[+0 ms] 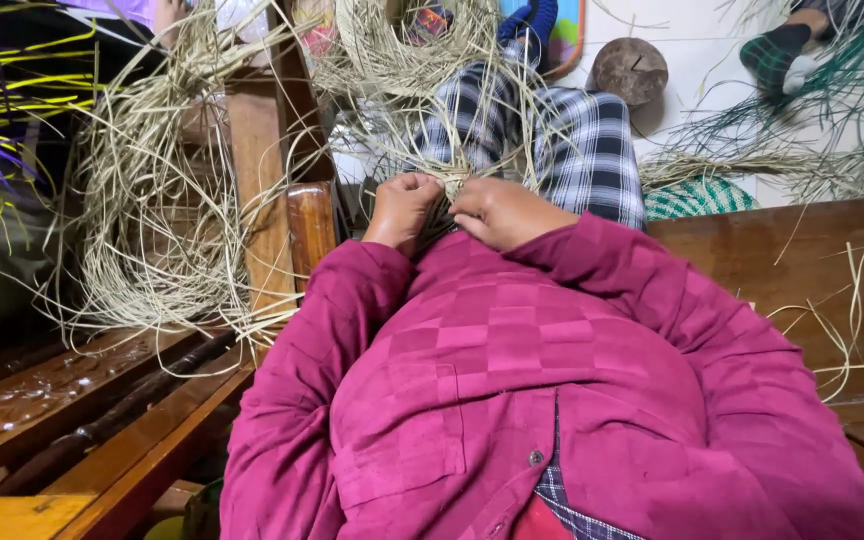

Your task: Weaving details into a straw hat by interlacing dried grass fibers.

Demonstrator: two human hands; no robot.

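Wooden bench [782, 260] and white tiled floor [702, 30] form the work area, with a large loose tangle of pale straw strands [152, 210] heaped over the bench arm [297, 225] at left and teal strands [852, 70] at right. Both hands meet over the plaid-clad lap: left hand [402, 205] fisted, right hand [497, 210] pinching the woven straw piece [452, 180] between them. Judged light, springy and brittle; grip near the woven centre, since trailing strands snag.

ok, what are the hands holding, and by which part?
Both the left hand and right hand pinch pale straw strands at the woven knot between them, over the lap; loose ends fan away.
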